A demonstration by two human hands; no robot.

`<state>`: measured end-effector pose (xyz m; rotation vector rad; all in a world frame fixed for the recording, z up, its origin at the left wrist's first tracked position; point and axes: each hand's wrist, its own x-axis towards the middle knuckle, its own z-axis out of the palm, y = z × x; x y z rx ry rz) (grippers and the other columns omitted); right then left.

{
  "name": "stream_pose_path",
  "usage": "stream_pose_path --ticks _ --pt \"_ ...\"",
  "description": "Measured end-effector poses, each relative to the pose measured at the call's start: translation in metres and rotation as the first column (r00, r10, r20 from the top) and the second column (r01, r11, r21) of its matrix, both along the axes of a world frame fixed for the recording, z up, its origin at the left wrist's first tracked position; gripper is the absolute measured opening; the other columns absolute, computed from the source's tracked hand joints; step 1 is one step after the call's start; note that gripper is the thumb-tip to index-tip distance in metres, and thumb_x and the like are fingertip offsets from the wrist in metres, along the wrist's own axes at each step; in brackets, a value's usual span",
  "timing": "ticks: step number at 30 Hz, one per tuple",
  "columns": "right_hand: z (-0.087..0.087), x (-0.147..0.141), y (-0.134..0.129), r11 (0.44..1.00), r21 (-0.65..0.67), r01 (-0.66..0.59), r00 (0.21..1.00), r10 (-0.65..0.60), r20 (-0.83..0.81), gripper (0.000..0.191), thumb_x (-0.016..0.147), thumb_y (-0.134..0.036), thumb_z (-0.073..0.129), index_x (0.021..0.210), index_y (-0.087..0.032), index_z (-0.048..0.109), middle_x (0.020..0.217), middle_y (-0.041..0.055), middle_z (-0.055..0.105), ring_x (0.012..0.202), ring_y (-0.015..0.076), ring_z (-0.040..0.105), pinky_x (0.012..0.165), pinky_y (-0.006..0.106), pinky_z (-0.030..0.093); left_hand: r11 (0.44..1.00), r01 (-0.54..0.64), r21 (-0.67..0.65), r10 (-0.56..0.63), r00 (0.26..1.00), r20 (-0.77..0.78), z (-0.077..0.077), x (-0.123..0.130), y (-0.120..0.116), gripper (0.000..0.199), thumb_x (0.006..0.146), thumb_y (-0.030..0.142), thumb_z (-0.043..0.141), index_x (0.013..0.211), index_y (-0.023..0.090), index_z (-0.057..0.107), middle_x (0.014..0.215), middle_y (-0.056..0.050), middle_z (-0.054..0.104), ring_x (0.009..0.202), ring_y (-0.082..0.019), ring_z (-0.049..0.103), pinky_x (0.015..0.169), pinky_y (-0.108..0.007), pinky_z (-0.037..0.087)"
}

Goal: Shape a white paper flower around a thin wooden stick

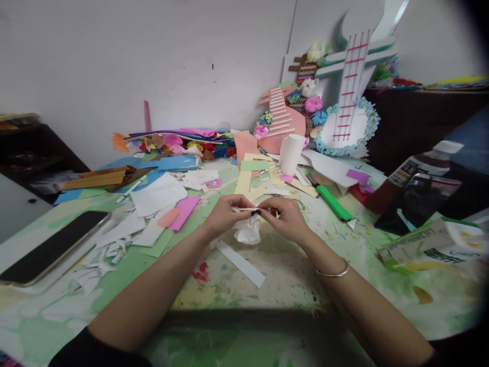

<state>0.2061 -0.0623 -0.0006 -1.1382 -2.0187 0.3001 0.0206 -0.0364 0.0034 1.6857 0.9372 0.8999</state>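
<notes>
Both hands work above the middle of the table (284, 283), a little in from its near edge. The left hand (228, 211) and right hand (284, 216) nearly meet, thumb and fingers of each closed in a pinch at the top of a piece of crumpled white paper (247, 233), which hangs below the fingertips. A small dark spot at the pinch is too small to make out.

Between the hands and the near edge, the stained surface shows around a white paper strip (241, 264) lying at a slant. More of it shows right of the right wrist, up to a drink carton (431, 247) by the right edge. Toward the left edge there is less room: a phone (57, 247) lies there, and paper scraps (103, 262) spread from it toward the left forearm. Beyond the hands, a green-handled cutter (333, 201) lies to the right and a white paper roll (292, 155) stands upright, with paper guitars (349, 112) along the far edge.

The carton bears large dark lettering and the brown bottle (414, 173) behind it a dark label with pale print; neither can be read with certainty.
</notes>
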Motion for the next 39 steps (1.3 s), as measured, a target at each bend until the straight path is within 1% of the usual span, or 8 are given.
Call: stream_pose_path --ticks 6,9,13,21,26,32,35,39 --pt "-0.0014 0.0001 0.0013 0.999 -0.003 0.032 0.999 -0.032 0.012 0.011 0.079 -0.024 0.058 0.076 -0.017 0.066 0.068 0.0002 0.065 0.057 0.0089 0.051 0.055 0.021 0.034 1.000 0.015 -0.026 -0.014 1.000 0.019 0.0003 0.0003 -0.0002 0.027 0.064 0.034 0.071 0.080 0.012 0.066 0.074 -0.003 0.064 0.063 -0.011 0.054 0.056 -0.020 0.038" --pt "-0.0017 0.0005 0.0021 0.998 0.008 0.061 0.998 -0.061 0.004 0.010 0.079 -0.025 0.059 0.075 -0.018 0.066 0.068 0.0000 0.065 0.056 0.0090 0.051 0.055 0.021 0.034 0.998 0.045 -0.035 -0.042 0.996 0.079 0.0004 0.0000 0.0003 0.027 0.068 0.035 0.068 0.083 0.012 0.067 0.077 -0.004 0.065 0.067 -0.012 0.056 0.061 -0.021 0.040" --pt "-0.0017 0.0009 0.0023 0.998 0.017 0.054 0.998 -0.054 -0.012 0.011 0.079 -0.027 0.059 0.074 -0.018 0.065 0.068 0.0001 0.066 0.056 0.0092 0.051 0.056 0.022 0.034 0.998 0.028 -0.058 -0.019 0.990 0.138 0.0000 -0.0003 0.0012 0.023 0.073 0.034 0.063 0.080 0.012 0.068 0.073 -0.004 0.065 0.066 -0.012 0.056 0.062 -0.021 0.040" --pt "-0.0014 0.0019 0.0018 0.999 0.027 0.047 0.999 -0.047 -0.004 0.012 0.080 -0.028 0.060 0.076 -0.018 0.065 0.070 0.0012 0.065 0.059 0.0107 0.052 0.058 0.022 0.036 0.999 -0.026 0.022 0.026 0.999 0.026 0.0029 -0.0003 -0.0006 0.023 0.070 0.030 0.065 0.083 0.012 0.069 0.078 -0.006 0.068 0.070 -0.014 0.059 0.063 -0.022 0.043" --pt "-0.0034 0.0020 0.0015 0.997 0.056 0.046 0.998 -0.048 0.030 0.011 0.080 -0.026 0.059 0.076 -0.017 0.063 0.073 0.0027 0.064 0.065 0.0118 0.053 0.060 0.022 0.037 0.998 -0.029 0.060 0.030 0.999 -0.016 0.0039 -0.0005 -0.0004 0.023 0.070 0.030 0.064 0.084 0.012 0.070 0.082 -0.007 0.069 0.075 -0.015 0.062 0.067 -0.023 0.046" --pt "-0.0017 0.0022 0.0017 1.000 -0.009 -0.027 0.998 0.027 0.063 0.015 0.082 -0.022 0.056 0.092 -0.018 0.066 0.076 0.0024 0.064 0.063 0.0103 0.053 0.058 0.021 0.037 0.998 -0.025 0.060 0.027 0.999 -0.027 0.0022 -0.0014 0.0012 0.025 0.069 0.031 0.066 0.085 0.012 0.070 0.083 -0.008 0.069 0.077 -0.016 0.062 0.068 -0.023 0.047" --pt "-0.0004 0.0025 0.0029 0.998 -0.008 -0.068 0.996 0.068 0.062 0.017 0.082 -0.018 0.055 0.093 -0.019 0.068 0.077 0.0026 0.065 0.064 0.0101 0.054 0.059 0.021 0.036 0.998 -0.010 0.069 0.012 1.000 -0.025 0.0007 -0.0024 0.0018 0.026 0.070 0.032 0.066 0.085 0.011 0.069 0.084 -0.008 0.069 0.078 -0.017 0.062 0.068 -0.024 0.047" --pt "0.0003 0.0034 0.0042 0.997 -0.030 -0.066 0.997 0.067 0.034 0.016 0.082 -0.017 0.057 0.090 -0.020 0.070 0.077 0.0027 0.066 0.067 0.0108 0.056 0.061 0.021 0.037 0.996 0.009 0.092 -0.004 0.999 -0.049 0.0007 -0.0034 0.0027 0.027 0.071 0.033 0.066 0.087 0.012 0.069 0.086 -0.008 0.069 0.080 -0.017 0.062 0.069 -0.025 0.047"
